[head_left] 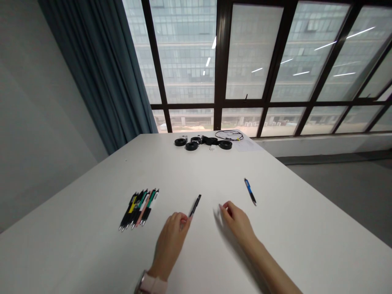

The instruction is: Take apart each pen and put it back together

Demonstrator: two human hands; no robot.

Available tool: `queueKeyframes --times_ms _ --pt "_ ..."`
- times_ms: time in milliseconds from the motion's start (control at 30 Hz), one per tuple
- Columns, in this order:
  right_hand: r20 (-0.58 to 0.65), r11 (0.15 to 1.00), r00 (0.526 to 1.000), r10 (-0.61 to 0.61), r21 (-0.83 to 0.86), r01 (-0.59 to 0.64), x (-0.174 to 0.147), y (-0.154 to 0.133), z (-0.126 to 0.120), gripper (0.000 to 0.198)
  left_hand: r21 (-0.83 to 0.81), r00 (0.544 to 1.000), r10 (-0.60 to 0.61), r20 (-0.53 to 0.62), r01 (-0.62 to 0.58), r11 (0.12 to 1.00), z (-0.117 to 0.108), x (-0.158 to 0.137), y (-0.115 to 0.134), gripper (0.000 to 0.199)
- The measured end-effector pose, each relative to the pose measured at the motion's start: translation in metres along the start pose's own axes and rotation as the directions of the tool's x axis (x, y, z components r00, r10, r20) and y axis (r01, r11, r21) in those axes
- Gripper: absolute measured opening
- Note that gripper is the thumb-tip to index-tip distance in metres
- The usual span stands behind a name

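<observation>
A black pen (195,205) slants away from the fingertips of my left hand (174,230), which pinches it at the near end. The near tip of that pen is hidden by the fingers. My right hand (235,218) hovers just above the table to the right, its fingers curled in and nothing visible in them. Beyond it, on the right, a blue pen (250,192) lies alone, touched by neither hand. Left of my left hand, several pens (139,208) in black, yellow, green, white and pink lie side by side in a slanted row.
The white table (196,171) narrows toward the window. Several black tape-like rolls (192,145) sit at its far end, beside a coiled black cable (229,135) and a sheet of paper (248,145). A blue curtain (104,73) hangs at the back left.
</observation>
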State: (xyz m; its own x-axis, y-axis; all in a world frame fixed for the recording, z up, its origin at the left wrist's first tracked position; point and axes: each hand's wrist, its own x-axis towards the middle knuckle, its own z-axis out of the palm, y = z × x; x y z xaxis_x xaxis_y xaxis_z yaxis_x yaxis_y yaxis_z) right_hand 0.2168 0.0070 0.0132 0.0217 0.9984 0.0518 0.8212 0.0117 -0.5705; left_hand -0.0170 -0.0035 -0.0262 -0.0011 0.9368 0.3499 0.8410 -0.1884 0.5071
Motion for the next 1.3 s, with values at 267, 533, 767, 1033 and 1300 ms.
queueKeyframes --times_ms 267,533,767,1033,1300 --pt "0.078 0.967 0.966 -0.246 -0.042 0.250 -0.023 -0.028 0.040 0.021 0.303 0.994 0.102 0.041 -0.109 0.947 0.011 -0.009 0.024 0.026" --pt "0.132 0.900 0.890 -0.436 0.051 0.433 -0.034 -0.035 0.044 0.061 0.341 0.989 0.060 0.134 -0.103 0.935 0.008 -0.006 0.026 0.030" --pt "0.106 0.904 0.898 -0.426 0.064 0.422 -0.034 -0.033 0.048 0.070 0.364 0.985 0.051 0.164 -0.109 0.925 0.004 -0.006 0.026 0.032" --pt "0.100 0.875 0.870 -0.483 0.011 0.485 -0.034 -0.027 0.054 0.080 0.422 0.982 0.094 0.164 -0.156 0.893 0.001 -0.007 0.027 0.031" --pt "0.147 0.862 0.859 -0.491 -0.059 0.503 -0.030 -0.025 0.057 0.073 0.385 0.981 0.111 0.159 -0.166 0.908 0.003 -0.009 0.026 0.032"
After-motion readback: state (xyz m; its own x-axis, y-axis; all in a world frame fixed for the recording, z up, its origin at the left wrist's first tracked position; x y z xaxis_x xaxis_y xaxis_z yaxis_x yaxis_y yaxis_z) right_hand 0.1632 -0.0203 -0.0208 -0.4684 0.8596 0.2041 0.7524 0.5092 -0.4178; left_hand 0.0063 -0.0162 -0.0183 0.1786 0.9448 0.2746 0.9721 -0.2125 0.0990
